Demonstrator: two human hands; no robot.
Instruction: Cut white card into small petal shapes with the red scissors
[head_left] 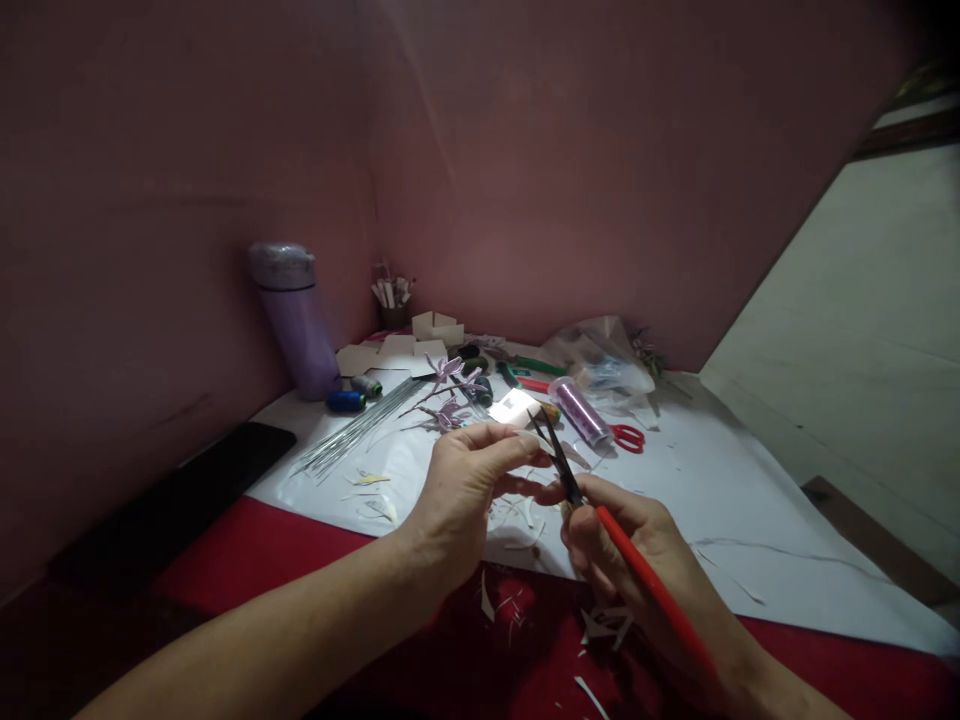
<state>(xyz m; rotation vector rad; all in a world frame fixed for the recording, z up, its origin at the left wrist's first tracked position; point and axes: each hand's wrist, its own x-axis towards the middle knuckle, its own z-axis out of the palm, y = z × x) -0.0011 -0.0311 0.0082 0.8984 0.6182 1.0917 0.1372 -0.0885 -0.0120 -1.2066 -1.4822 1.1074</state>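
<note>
My left hand [472, 480] is closed in a pinch on a small pale piece [534, 438] in the middle of the view. My right hand [622, 530] grips scissors with red handles [649, 575]. Their dark blades point up and away, slightly parted, right beside the pale piece and my left fingertips. White offcuts [606, 627] lie on the red cloth below my hands, and more are scattered on the white sheet [675, 500]. Purple flower shapes [445, 370] lie beyond my left hand.
A purple bottle [300, 325] stands at the left, near blue thread [346, 401] and thin wires [360, 425]. Behind my hands are a purple glitter tube [580, 412], red-handled scissors [628, 438] and a plastic bag [604, 360]. A dark flat object [232, 460] lies left.
</note>
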